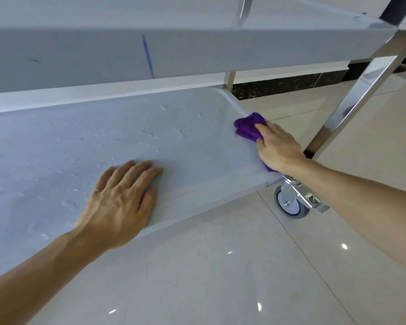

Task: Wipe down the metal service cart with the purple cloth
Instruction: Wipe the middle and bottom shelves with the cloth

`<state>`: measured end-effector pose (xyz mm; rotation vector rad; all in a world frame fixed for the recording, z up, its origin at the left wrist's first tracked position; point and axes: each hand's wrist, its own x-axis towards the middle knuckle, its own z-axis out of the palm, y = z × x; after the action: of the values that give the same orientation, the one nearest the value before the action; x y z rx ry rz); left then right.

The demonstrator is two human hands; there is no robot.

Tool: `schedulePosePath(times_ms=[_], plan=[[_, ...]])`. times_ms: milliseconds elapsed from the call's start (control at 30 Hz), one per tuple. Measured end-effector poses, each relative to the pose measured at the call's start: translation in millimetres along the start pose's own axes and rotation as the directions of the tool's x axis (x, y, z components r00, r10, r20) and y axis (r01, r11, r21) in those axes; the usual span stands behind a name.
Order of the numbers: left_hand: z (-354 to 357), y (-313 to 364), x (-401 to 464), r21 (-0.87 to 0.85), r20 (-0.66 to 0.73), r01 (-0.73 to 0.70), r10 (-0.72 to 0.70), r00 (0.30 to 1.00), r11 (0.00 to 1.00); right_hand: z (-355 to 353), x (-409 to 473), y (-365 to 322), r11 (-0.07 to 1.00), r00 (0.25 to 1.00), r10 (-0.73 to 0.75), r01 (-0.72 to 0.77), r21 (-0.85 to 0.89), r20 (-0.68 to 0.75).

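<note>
Head view looks down on the lower shelf [131, 137] of a metal cart [197, 52], its surface dotted with water droplets [150, 132]. At the shelf's front edge, the left hand [117, 202] lies flat, palm down, fingers straight and close together, holding nothing. Above it, a blue streak [148, 56] marks the front face of the upper shelf. Toward the shelf's right end, the purple cloth [249, 127] sits bunched against the raised right rim, near the back corner. The right hand [277, 146] presses on the cloth, fingers curled over it. Just right of that hand stands a shiny cart leg [361, 90], and below the front right corner a grey wheel [288, 204] rests on the glossy tiled floor [220, 277].
</note>
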<state>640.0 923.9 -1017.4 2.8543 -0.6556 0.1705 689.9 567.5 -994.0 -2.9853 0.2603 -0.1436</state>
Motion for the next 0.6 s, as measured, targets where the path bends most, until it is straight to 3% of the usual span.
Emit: schedulePosePath(times_ms=[67, 200, 300, 367, 467, 500, 600], plan=[[0, 1, 4, 0.003, -0.006, 0.013, -0.013, 1.000, 1.000, 4, 2, -27, 1.000, 1.000, 0.014, -0.014, -0.009, -0.006], [-2, 2, 7, -0.002, -0.028, 0.020, -0.020, 0.999, 1.000, 12, -24, -93, 0.979, 0.980, -0.197, 0.194, 0.059, 0.040], [-3, 3, 6, -0.004, -0.035, 0.017, -0.017, 0.999, 1.000, 15, -53, -132, 0.943, 0.953, -0.288, 0.266, 0.201, 0.091], [-4, 3, 5, -0.017, -0.035, 0.024, -0.025, 0.999, 1.000, 12, -62, -144, 0.884, 0.935, -0.309, 0.216, 0.415, 0.171], [-7, 3, 4, -0.044, -0.022, 0.026, -0.027, 0.999, 0.999, -5, -57, -135, 0.700, 0.941, -0.260, 0.030, 0.714, 0.216], [-9, 3, 5, -0.053, -0.014, 0.031, -0.032, 0.999, 0.998, -11, -52, -125, 0.698, 0.961, -0.214, 0.025, 0.716, 0.176], [-17, 11, 13, -0.110, -0.051, 0.041, -0.047, 0.998, 0.993, -18, -33, -82, 0.847, 0.987, -0.157, 0.122, 0.518, 0.024]])
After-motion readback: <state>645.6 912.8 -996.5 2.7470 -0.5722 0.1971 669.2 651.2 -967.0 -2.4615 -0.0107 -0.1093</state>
